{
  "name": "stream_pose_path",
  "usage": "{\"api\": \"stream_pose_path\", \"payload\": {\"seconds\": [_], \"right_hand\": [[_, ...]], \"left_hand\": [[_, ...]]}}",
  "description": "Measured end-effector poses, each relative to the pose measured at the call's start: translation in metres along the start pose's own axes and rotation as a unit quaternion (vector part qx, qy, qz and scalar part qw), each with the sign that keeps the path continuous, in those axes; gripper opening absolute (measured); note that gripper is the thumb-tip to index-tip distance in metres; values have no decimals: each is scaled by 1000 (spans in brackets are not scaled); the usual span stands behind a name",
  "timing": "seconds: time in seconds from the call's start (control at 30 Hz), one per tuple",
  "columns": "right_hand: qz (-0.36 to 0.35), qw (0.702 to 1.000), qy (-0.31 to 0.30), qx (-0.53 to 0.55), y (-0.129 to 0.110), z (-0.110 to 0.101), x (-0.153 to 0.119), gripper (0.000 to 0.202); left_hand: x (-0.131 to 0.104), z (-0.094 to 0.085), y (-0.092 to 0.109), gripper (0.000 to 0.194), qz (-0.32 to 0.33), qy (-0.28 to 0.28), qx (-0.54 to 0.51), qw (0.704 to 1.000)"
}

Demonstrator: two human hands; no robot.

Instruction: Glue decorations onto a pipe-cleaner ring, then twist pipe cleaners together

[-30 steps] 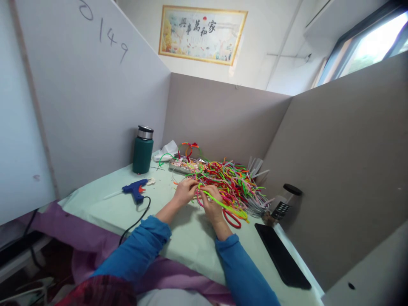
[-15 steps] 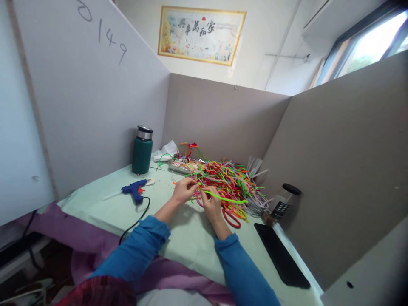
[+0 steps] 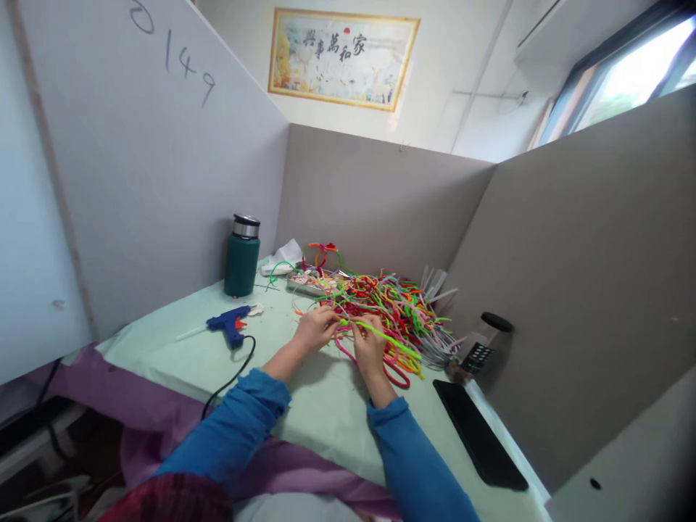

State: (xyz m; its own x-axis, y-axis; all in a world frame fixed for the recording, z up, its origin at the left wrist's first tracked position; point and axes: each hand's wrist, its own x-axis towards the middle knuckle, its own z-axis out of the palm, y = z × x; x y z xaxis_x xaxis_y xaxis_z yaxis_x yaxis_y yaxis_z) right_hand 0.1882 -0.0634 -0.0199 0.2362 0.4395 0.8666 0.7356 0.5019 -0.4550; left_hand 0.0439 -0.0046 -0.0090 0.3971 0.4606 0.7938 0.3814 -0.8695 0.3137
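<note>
Between my hands, above the table, is a bright lime-green pipe cleaner (image 3: 399,343). My left hand (image 3: 315,328) pinches its near end, where a small green bend or knot shows at the fingertips. My right hand (image 3: 368,346) is closed on it a little further along, and its free length sticks out to the right past the knuckles. A pink pipe cleaner (image 3: 344,349) curves just below the fingers; whether it is held I cannot tell. Right behind the hands lies a large tangled heap of coloured pipe cleaners (image 3: 391,301).
On the left lie a blue glue gun (image 3: 228,324) with a black cord and a green bottle (image 3: 242,257). A metal tray (image 3: 304,285) sits behind my left hand. A black phone-like slab (image 3: 478,435) and a clear black-lidded jar (image 3: 486,341) are at right. Grey partitions enclose the table.
My right hand has moved slightly up and to the right, its fingers turned more over the green pipe cleaner. More of the pink one shows below. The left hand stays almost in place.
</note>
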Motion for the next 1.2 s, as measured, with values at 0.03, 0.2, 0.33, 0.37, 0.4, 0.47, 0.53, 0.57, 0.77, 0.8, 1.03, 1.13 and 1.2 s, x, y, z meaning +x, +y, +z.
{"api": "stream_pose_path", "payload": {"seconds": [0.03,0.2,0.33,0.37,0.4,0.47,0.53,0.57,0.77,0.8,1.03,1.13,1.2], "right_hand": [[-4,1000,1,-4,2,0,0,15],[-26,1000,0,-12,9,1,2,16],[-33,999,-15,-24,8,1,3,17],[-38,999,-22,-25,7,1,3,18],[-45,998,-31,-24,5,1,3,18],[-56,997,-47,-19,0,2,2,18],[-61,996,-59,-13,-4,2,0,17],[-61,996,-64,-11,-6,3,-1,16],[-59,996,-73,9,-11,5,-6,12],[-59,996,-71,12,-11,5,-6,11],[-38,997,-69,27,-8,4,-5,11],[-30,997,-69,35,-8,4,-6,11],[-24,996,-70,40,-8,5,-6,12]], "left_hand": [[-1,1,0,10,10,-9,11,1000],[-2,2,3,14,53,-58,58,995],[-3,5,7,19,61,-98,76,990],[-3,6,8,20,55,-104,73,990],[-4,6,8,20,44,-107,67,991],[-4,6,7,19,10,-110,56,992],[-4,5,6,18,-35,-109,53,992],[-3,5,5,18,-63,-106,53,991],[1,3,-2,22,-183,-56,-23,981],[2,3,-2,22,-188,-50,-40,980],[4,2,-5,21,-182,-35,-110,976],[4,3,-5,21,-183,-35,-126,974],[4,3,-5,22,-186,-33,-133,973]]}}
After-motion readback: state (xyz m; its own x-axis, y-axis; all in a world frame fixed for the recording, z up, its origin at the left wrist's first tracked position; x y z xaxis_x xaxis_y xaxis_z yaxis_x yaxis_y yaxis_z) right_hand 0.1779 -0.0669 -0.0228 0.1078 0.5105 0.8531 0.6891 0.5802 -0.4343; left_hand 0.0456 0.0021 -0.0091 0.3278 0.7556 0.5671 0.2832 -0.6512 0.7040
